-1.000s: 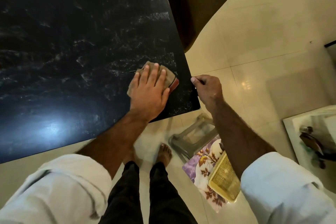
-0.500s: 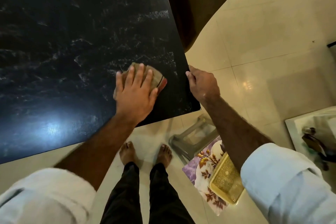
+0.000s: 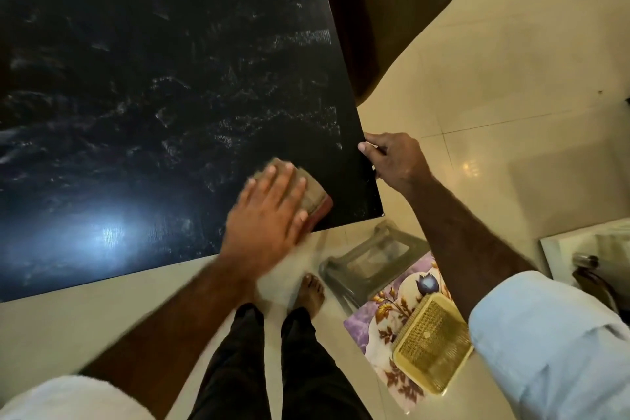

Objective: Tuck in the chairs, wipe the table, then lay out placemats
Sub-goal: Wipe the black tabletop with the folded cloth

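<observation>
I am looking straight down at the dark, marbled surface [image 3: 136,78], which is filling the upper left of my view. The left hand [image 3: 269,211] is lying flat on a folded tan cloth [image 3: 315,196] with a reddish underside, its fingers [image 3: 272,181] straight and spread, pressing the cloth onto the surface close to the near right corner. That hand is showing blurred. The right hand [image 3: 395,160] is holding the right edge of the surface just beyond that corner, its fingers [image 3: 371,141] curling round the edge.

A brown chair [image 3: 392,10] is standing against the far part of that right edge. On the pale tiled floor [image 3: 511,78] below the corner, a grey stool [image 3: 371,259] is sitting near a bare foot [image 3: 312,290]. Just beside the stool, a floral placemat [image 3: 392,314] is lying with a yellow woven placemat [image 3: 431,341] resting on top of it; I cannot tell what is carrying them. A light blue sleeve [image 3: 545,334] is covering the right forearm.
</observation>
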